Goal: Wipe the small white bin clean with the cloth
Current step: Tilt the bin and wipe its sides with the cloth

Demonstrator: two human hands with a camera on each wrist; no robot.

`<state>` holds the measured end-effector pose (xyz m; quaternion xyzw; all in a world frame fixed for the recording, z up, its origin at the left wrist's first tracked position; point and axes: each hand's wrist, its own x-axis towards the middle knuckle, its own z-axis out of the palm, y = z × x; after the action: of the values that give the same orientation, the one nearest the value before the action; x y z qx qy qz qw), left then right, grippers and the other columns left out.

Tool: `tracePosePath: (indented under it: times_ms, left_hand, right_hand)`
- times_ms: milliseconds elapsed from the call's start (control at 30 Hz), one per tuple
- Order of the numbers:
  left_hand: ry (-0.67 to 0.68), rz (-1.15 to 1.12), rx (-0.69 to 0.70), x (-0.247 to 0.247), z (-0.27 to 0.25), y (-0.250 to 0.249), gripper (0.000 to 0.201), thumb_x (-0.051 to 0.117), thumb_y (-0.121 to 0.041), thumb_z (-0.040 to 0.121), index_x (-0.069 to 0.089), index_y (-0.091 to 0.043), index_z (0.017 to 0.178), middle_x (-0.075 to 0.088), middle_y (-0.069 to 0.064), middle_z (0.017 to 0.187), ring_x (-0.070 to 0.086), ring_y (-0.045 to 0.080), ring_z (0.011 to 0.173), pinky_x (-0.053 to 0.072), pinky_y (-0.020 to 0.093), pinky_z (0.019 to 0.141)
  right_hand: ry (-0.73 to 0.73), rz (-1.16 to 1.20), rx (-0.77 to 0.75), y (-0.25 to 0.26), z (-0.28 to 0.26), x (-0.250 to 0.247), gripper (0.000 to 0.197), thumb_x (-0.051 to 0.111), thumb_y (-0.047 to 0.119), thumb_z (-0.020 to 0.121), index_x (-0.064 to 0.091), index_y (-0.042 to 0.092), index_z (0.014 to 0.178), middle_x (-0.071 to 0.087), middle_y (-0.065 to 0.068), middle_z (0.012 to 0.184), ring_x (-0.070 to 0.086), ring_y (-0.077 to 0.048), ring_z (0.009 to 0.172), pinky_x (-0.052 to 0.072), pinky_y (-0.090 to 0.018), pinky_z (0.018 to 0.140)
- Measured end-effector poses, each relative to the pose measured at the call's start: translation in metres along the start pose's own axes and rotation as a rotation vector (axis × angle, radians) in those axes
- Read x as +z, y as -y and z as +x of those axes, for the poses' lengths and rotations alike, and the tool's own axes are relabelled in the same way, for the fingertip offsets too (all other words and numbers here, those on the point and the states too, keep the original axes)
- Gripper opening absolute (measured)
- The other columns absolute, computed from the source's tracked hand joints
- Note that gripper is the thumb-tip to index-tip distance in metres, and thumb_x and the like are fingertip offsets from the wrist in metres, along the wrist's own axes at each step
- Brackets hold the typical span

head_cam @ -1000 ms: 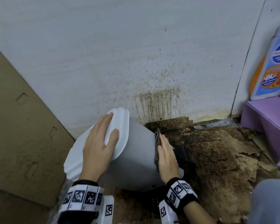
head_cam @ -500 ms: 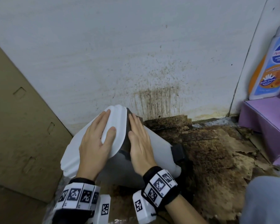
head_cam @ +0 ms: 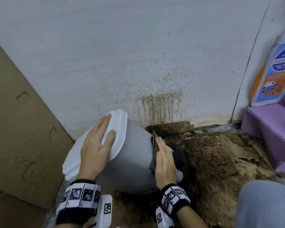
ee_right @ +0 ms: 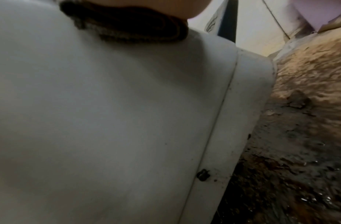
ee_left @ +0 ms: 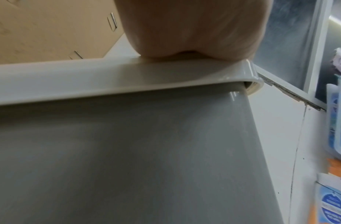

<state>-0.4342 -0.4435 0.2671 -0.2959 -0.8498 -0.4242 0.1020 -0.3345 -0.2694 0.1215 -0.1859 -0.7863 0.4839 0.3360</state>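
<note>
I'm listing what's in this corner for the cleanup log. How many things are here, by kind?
Bins: 1, the small white bin, tilted, left hand flat on its lid.
Cloths: 1, the dark cloth pressed to the bin by the right hand.
Bottles: 1, the detergent bottle.
Boxes: 1, the purple box.
Cardboard sheets: 1.
Total: 5

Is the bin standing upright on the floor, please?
No, the bin is tipped toward the left, its lid under the flat left hand.
</note>
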Motion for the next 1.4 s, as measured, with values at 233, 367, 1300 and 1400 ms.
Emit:
tracePosePath:
  times_ms: [233, 367, 1300, 1400]
  left_hand:
    - [-0.002, -0.002, -0.010, -0.001, -0.003, -0.003, 0.059, 0.034, -0.058, 0.096, 0.041, -0.040, 0.153, 0.040, -0.022, 0.157, 0.036, 0.003, 0.145, 0.031, 0.044, 0.119]
    - [-0.007, -0.006, -0.007, -0.001, -0.005, -0.002, 0.057, 0.035, -0.056, 0.097, 0.040, -0.041, 0.152, 0.040, -0.023, 0.157, 0.037, 0.004, 0.144, 0.032, 0.046, 0.118]
    - [0.007, -0.032, -0.016, -0.008, -0.009, 0.004, 0.060, 0.037, -0.056, 0.096, 0.040, -0.038, 0.153, 0.040, -0.020, 0.158, 0.036, 0.003, 0.145, 0.032, 0.042, 0.119]
    - [0.003, -0.010, -0.023, -0.006, -0.010, 0.001, 0.059, 0.036, -0.056, 0.096, 0.039, -0.039, 0.153, 0.039, -0.021, 0.157, 0.035, 0.002, 0.144, 0.032, 0.039, 0.118]
  right_hand:
    - [-0.008, -0.027, 0.068, -0.007, -0.005, -0.002, 0.052, 0.015, 0.045, 0.103, 0.029, 0.035, 0.152, 0.028, 0.019, 0.160, 0.020, 0.005, 0.149, 0.018, -0.025, 0.123]
    - [-0.019, -0.040, 0.137, 0.004, -0.004, 0.003, 0.057, 0.012, 0.047, 0.100, 0.028, 0.033, 0.153, 0.026, 0.016, 0.162, 0.014, 0.006, 0.149, 0.015, -0.030, 0.125]
    - [0.231, 0.033, 0.228, 0.017, 0.035, -0.008, 0.046, 0.031, 0.027, 0.109, 0.031, 0.023, 0.154, 0.032, 0.008, 0.159, 0.027, -0.007, 0.147, 0.018, -0.021, 0.119]
    - [0.238, 0.038, 0.288, 0.012, 0.036, -0.014, 0.047, 0.032, 0.028, 0.108, 0.032, 0.021, 0.155, 0.034, 0.007, 0.158, 0.029, -0.009, 0.146, 0.020, -0.027, 0.120]
